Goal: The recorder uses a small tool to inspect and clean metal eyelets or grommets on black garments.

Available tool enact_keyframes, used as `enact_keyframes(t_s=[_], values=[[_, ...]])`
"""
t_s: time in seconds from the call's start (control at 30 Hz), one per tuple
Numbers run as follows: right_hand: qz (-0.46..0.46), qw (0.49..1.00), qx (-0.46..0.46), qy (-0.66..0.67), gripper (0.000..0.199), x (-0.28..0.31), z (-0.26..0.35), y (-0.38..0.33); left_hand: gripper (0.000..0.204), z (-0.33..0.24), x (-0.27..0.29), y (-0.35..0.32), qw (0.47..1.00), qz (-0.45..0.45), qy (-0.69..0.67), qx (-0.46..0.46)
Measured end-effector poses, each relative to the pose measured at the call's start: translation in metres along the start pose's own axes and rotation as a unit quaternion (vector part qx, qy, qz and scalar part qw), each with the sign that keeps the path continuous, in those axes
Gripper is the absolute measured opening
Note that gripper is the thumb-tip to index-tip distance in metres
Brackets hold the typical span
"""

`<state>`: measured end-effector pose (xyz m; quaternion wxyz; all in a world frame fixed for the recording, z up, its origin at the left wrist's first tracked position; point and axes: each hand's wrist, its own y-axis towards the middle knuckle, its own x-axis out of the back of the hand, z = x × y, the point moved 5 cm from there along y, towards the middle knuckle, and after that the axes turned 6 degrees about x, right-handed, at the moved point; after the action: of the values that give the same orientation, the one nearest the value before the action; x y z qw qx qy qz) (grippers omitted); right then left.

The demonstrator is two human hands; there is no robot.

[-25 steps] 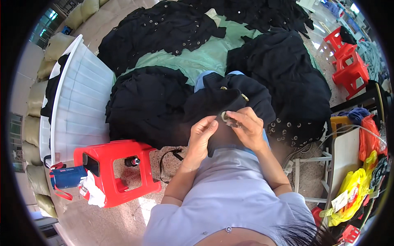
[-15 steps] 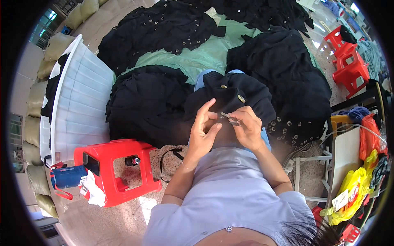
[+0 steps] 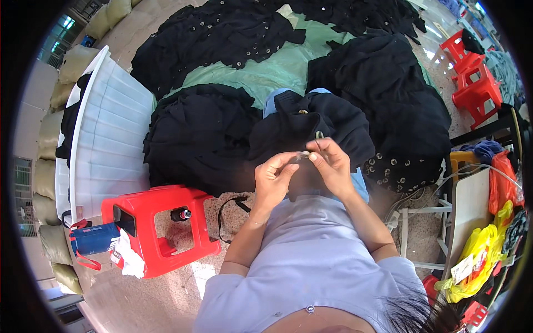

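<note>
A black garment (image 3: 311, 125) lies over my lap. Both hands meet above its near edge. My left hand (image 3: 273, 178) pinches one end of a small pale object (image 3: 302, 156) with thumb and fingertips. My right hand (image 3: 332, 162) pinches the other end, and a small metal loop (image 3: 318, 135) sticks up from behind its fingers. What the loop belongs to I cannot tell. The hands nearly touch at the fingertips.
Piles of black garments with metal eyelets (image 3: 222, 39) lie on a green sheet (image 3: 261, 75) ahead. A white ribbed tub (image 3: 105, 139) and a red stool (image 3: 161, 222) with a blue pouch (image 3: 94, 238) stand at my left. More red stools (image 3: 472, 72) and yellow bags (image 3: 483, 250) are at my right.
A metal ring that sat between the fingertips of both hands is gone from there. The hands have shifted slightly and now pinch a small pale object between them.
</note>
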<state>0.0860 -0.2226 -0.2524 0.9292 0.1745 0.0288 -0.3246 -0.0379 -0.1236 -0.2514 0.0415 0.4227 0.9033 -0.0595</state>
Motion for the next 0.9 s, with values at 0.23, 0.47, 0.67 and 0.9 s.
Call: enact_keyframes(t_s=[0.23, 0.47, 0.67, 0.9], values=[[-0.008, 0.979, 0.079, -0.186, 0.013, 0.014, 0.021, -0.009, 0.023, -0.001, 0.002, -0.005, 0.995, -0.079, 0.025, -0.060], [0.015, 0.943, 0.167, -0.288, 0.009, 0.005, 0.037, -0.004, 0.023, -0.002, -0.001, -0.005, 0.994, -0.074, 0.024, -0.073], [0.014, 0.944, 0.163, -0.287, 0.010, 0.002, 0.037, -0.004, 0.024, -0.004, -0.002, -0.006, 0.996, -0.061, 0.023, -0.064], [0.008, 0.935, 0.187, -0.300, 0.009, 0.001, 0.038, -0.005, 0.024, 0.001, -0.003, -0.007, 0.998, -0.050, -0.008, -0.024]])
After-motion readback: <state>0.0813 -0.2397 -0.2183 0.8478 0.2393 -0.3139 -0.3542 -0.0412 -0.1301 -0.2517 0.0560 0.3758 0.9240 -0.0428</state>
